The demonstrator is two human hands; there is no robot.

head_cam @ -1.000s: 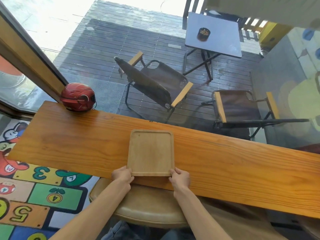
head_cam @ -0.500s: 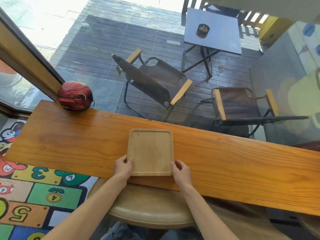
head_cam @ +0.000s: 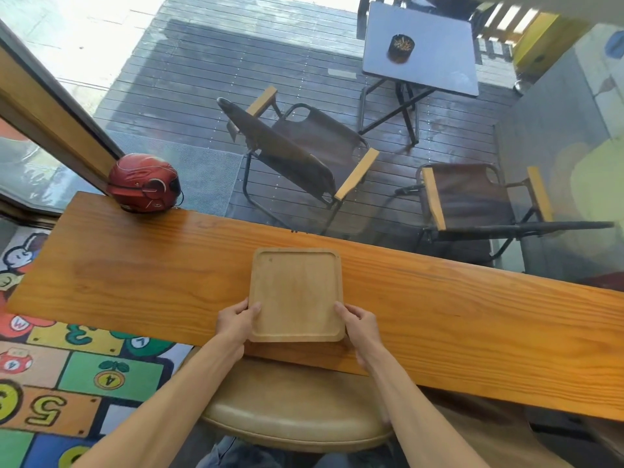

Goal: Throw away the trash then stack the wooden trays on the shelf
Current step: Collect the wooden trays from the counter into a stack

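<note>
Your left hand (head_cam: 236,320) and right hand (head_cam: 358,324) curl closed on the wooden tray (head_cam: 296,295), which spans between your fingers on the counter (head_cam: 472,319). Lift level; keep both grips even.

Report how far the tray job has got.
Done: the square wooden tray is empty, no trash on it. In hand: left hand and right hand grip its near corners on the long wooden counter. Left: carrying and stacking; no shelf in view.
</note>
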